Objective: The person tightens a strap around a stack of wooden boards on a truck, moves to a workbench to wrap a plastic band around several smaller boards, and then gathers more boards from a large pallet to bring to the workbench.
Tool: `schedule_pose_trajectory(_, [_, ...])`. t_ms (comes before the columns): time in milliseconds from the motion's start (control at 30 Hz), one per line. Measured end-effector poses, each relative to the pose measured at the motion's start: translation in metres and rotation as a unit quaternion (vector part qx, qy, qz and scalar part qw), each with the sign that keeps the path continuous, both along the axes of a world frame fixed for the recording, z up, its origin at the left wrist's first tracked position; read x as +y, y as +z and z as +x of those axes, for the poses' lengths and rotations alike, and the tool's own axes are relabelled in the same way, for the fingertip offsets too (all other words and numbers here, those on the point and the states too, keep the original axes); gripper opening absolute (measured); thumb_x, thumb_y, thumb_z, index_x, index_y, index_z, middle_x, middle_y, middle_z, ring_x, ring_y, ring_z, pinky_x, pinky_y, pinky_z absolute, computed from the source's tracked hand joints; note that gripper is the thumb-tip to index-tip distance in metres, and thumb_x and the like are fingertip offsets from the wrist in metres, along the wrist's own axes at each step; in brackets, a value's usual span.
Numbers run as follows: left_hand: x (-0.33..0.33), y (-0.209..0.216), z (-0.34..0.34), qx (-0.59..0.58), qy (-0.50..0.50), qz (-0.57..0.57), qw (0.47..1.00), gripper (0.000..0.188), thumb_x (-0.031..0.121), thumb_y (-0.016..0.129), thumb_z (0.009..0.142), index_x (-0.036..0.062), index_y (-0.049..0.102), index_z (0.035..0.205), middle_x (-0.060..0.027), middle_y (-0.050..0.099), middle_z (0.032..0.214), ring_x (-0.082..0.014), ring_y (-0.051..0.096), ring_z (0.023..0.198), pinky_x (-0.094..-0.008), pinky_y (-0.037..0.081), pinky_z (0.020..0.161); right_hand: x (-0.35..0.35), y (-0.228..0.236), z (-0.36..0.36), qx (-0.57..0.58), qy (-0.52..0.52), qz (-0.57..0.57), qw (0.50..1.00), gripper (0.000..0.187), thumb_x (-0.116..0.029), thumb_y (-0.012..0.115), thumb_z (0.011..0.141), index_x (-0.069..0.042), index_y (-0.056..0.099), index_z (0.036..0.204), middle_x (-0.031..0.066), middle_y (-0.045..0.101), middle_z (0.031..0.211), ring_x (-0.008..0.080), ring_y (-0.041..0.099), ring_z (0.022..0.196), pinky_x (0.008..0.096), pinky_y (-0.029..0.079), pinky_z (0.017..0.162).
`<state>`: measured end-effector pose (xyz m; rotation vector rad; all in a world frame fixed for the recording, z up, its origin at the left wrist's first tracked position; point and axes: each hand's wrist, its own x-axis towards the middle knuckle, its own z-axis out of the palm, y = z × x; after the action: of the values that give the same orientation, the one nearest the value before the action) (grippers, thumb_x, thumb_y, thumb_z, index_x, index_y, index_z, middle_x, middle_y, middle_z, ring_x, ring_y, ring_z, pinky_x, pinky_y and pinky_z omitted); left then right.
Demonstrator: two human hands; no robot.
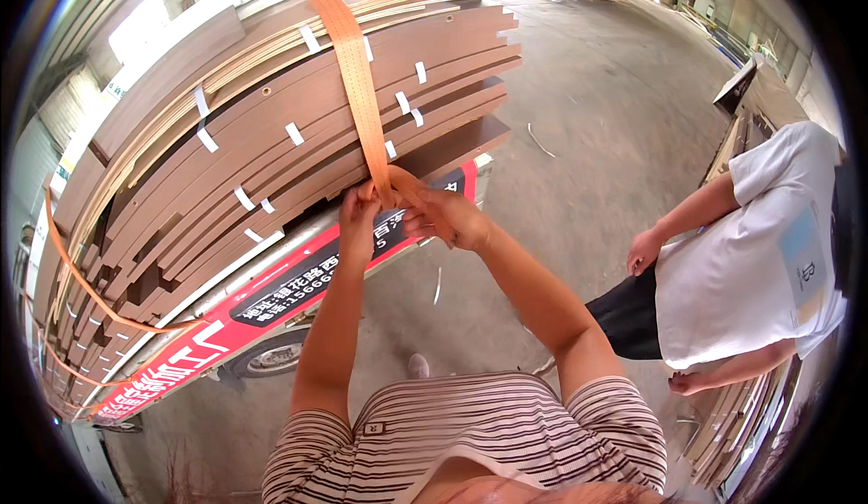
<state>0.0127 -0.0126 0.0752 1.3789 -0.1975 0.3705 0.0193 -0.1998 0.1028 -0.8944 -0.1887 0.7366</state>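
A wide orange webbing strap (355,75) runs down over the near end of a tall stack of brown boards (289,133). At the lower edge of the stack my left hand (359,207) pinches the strap. My right hand (459,220) is closed round a looped part of the same strap, just to the right of the left hand. Small white labels are stuck along the board edges. My fingers and the folded webbing hide how the strap is fastened there.
The boards lie on a truck bed with a red side panel (194,355) and a wheel (271,357) below. Another orange strap (104,305) crosses the load further left. To my right stands a person in a white T-shirt (723,278), beside stacked boards (737,427). Concrete floor (615,115) stretches behind.
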Motion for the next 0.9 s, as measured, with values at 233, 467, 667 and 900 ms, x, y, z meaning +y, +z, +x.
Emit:
schedule_pose_trajectory(233, [0.013, -0.015, -0.027, 0.033, 0.016, 0.031, 0.999, 0.013, 0.005, 0.062, 0.083, -0.0004, 0.056, 0.094, -0.0017, 0.051, 0.086, -0.0077, 0.048, 0.080, -0.0233, 0.041, 0.075, 0.029, -0.004, 0.004, -0.289, -0.114, -0.219, 0.925, 0.018, -0.013, 0.054, 0.090, 0.002, 0.058, 0.099, 0.0071, 0.061, 0.081, 0.0143, 0.060, 0.065, 0.0269, 0.048, 0.059])
schedule_pose_trajectory(467, [0.003, -0.023, -0.043, -0.134, 0.144, 0.328, 0.924, 0.022, 0.008, 0.063, 0.081, 0.0027, 0.059, 0.103, -0.0117, 0.050, 0.107, -0.0218, 0.049, 0.098, -0.0304, 0.040, 0.085, 0.065, -0.010, 0.000, -0.364, -0.368, -0.269, 0.812, 0.012, -0.010, 0.061, 0.083, 0.001, 0.064, 0.088, 0.0049, 0.064, 0.069, 0.0112, 0.060, 0.060, 0.0256, 0.049, 0.055])
schedule_pose_trajectory(667, [-0.014, -0.003, -0.059, -0.201, 0.233, 0.502, 0.808, 0.021, 0.002, 0.060, 0.079, -0.0011, 0.062, 0.100, -0.0176, 0.046, 0.108, -0.0325, 0.048, 0.099, -0.0354, 0.043, 0.086, 0.038, 0.001, -0.007, -0.314, -0.147, -0.084, 0.934, 0.031, -0.011, 0.060, 0.082, 0.003, 0.058, 0.109, 0.0055, 0.065, 0.091, 0.0121, 0.058, 0.086, 0.0267, 0.045, 0.076])
schedule_pose_trajectory(900, [-0.001, 0.008, -0.048, -0.186, 0.169, 0.564, 0.786, 0.026, 0.002, 0.061, 0.076, 0.0062, 0.064, 0.101, -0.0111, 0.052, 0.095, -0.0289, 0.052, 0.090, -0.0386, 0.048, 0.072, 0.043, -0.008, 0.000, -0.196, -0.108, -0.080, 0.971, 0.022, -0.020, 0.060, 0.085, -0.002, 0.058, 0.098, 0.0042, 0.060, 0.099, 0.0112, 0.053, 0.094, 0.0286, 0.041, 0.083])
